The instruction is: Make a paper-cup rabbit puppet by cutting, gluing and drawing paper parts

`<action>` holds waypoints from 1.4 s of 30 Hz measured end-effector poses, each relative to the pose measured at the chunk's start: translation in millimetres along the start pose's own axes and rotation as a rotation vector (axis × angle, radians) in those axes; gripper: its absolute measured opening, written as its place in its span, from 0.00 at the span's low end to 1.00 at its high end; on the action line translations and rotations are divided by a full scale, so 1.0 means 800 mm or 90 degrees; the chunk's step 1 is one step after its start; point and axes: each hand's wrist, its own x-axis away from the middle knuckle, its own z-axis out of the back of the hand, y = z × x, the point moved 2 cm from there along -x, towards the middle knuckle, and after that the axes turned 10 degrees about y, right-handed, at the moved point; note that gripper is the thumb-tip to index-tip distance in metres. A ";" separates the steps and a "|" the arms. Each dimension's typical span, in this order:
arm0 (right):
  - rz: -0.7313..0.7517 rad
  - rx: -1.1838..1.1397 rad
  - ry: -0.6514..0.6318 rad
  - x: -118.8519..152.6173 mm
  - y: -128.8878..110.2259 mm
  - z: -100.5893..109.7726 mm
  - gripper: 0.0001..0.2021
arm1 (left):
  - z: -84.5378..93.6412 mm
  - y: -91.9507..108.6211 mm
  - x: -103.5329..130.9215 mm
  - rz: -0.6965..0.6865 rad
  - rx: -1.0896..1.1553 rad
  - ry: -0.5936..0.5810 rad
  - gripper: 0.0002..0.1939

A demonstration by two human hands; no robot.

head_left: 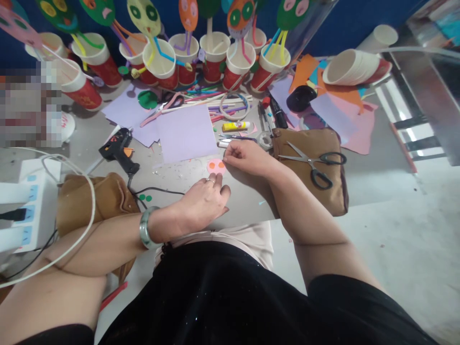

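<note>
A small pink paper cutout with two orange dots lies on the grey table in front of me. My left hand, with a ring and a jade-like bangle at the wrist, holds its lower edge down with bent fingers. At its right edge is my right hand, thumb and fingertips pinched together; whatever is between them is too small to make out. Just behind the cutout lies a lilac paper sheet. Two green paper dots rest left of my left hand.
Red paper cups holding paper-faced figures line the back. A black glue gun lies left, near a white power strip. Scissors rest on a brown pouch at right. A yellow glue stick lies behind my right hand.
</note>
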 end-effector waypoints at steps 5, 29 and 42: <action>-0.002 0.002 0.001 0.001 -0.002 0.001 0.07 | 0.003 -0.001 -0.001 0.000 0.008 -0.012 0.22; 0.000 0.013 0.003 0.002 -0.003 0.002 0.04 | 0.017 -0.079 -0.013 0.204 0.125 0.194 0.11; 0.011 0.029 -0.019 -0.002 -0.004 0.002 0.02 | -0.023 -0.090 -0.033 0.272 0.164 0.167 0.13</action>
